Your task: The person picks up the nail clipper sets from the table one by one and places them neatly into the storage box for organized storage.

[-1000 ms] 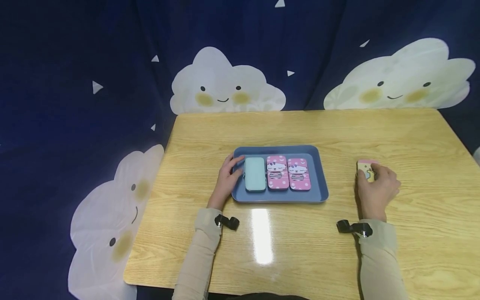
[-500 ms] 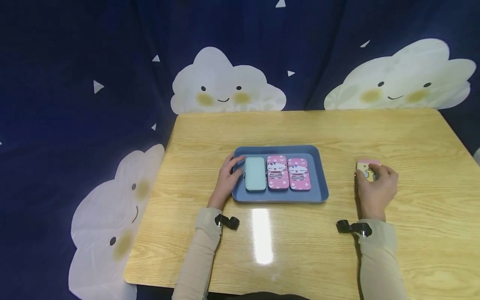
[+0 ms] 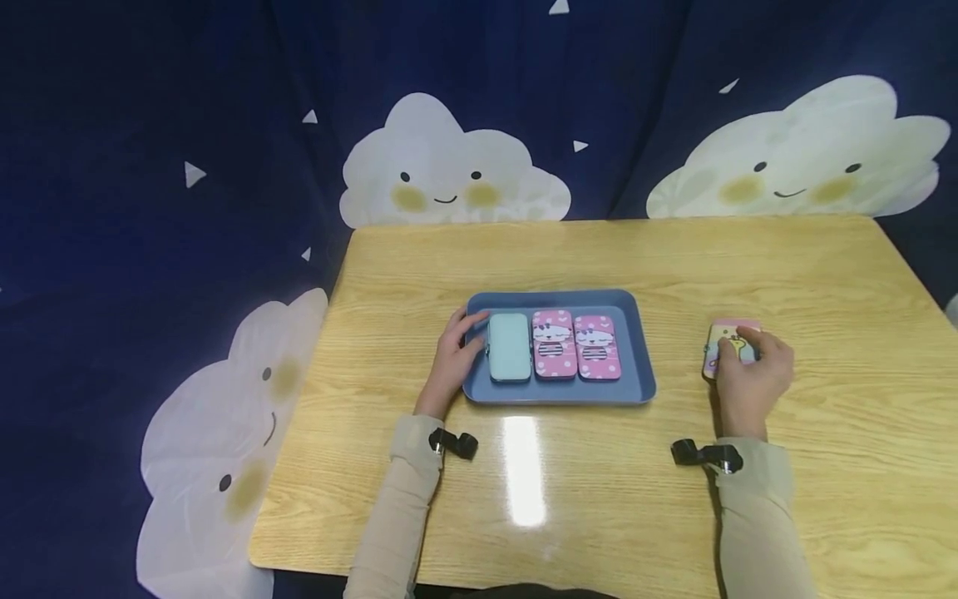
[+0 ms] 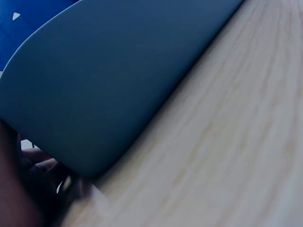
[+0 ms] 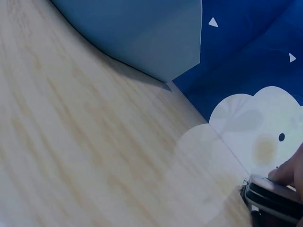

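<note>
My right hand (image 3: 754,378) pinches a yellow cartoon-print tin (image 3: 733,341) between thumb and fingers, over the table right of the tray. A pink edge (image 3: 737,322) shows just behind that tin; what it belongs to is mostly hidden. In the right wrist view two stacked dark-sided layers (image 5: 272,201) sit under the fingers. My left hand (image 3: 452,353) rests at the left rim of a blue-grey tray (image 3: 636,358), fingers reaching over it. Inside stand a mint-green tin (image 3: 510,348), nearest those fingers, and two pink cat-print tins (image 3: 554,345), side by side.
The wooden table (image 3: 599,499) bears the tray at its middle. Behind its far edge hangs a dark blue curtain (image 3: 614,83) with cloud prints. A black camera (image 3: 466,446) is strapped to the left wrist, another camera (image 3: 684,452) to the right.
The yellow tin has shifted slightly left and toward the person in my right hand, and more of its picture shows. The left hand and the tray have stayed in place.
</note>
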Demonstrator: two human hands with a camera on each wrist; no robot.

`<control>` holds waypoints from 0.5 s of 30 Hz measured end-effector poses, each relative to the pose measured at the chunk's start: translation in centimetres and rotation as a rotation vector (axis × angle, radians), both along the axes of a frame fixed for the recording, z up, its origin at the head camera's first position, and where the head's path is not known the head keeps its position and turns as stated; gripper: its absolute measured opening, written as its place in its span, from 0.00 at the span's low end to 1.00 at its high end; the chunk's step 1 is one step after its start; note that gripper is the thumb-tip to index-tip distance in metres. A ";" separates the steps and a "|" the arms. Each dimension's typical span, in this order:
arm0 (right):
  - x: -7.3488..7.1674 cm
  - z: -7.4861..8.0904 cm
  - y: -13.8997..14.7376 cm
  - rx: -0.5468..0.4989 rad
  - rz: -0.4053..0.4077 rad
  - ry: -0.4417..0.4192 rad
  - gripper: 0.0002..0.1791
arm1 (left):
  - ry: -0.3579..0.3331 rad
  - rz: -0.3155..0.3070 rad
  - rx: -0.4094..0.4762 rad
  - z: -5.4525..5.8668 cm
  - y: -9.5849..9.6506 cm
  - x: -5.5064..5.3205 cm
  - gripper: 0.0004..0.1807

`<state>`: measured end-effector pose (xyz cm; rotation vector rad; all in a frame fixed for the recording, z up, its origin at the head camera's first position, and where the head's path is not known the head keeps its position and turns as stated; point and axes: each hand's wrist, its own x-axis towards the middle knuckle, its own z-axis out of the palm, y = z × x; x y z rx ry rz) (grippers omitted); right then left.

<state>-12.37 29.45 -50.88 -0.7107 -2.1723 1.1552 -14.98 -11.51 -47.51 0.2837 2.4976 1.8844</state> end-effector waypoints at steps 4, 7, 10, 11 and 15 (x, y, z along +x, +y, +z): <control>-0.1 0.0 0.0 -0.064 -0.030 0.030 0.18 | 0.007 -0.002 -0.006 0.0 0.0 0.1 0.22; 0.0 0.0 0.0 -0.089 -0.051 0.049 0.17 | 0.001 -0.007 -0.004 0.0 0.0 0.1 0.23; 0.0 0.0 -0.1 -0.092 -0.059 0.066 0.17 | -0.004 -0.005 -0.005 0.0 0.0 0.1 0.23; 0.0 0.0 -0.1 -0.095 -0.059 0.074 0.17 | -0.004 -0.003 -0.004 0.0 0.0 0.1 0.23; 0.0 -0.1 -0.4 -0.118 -0.056 0.069 0.17 | -0.003 -0.004 -0.018 0.0 -0.1 0.0 0.23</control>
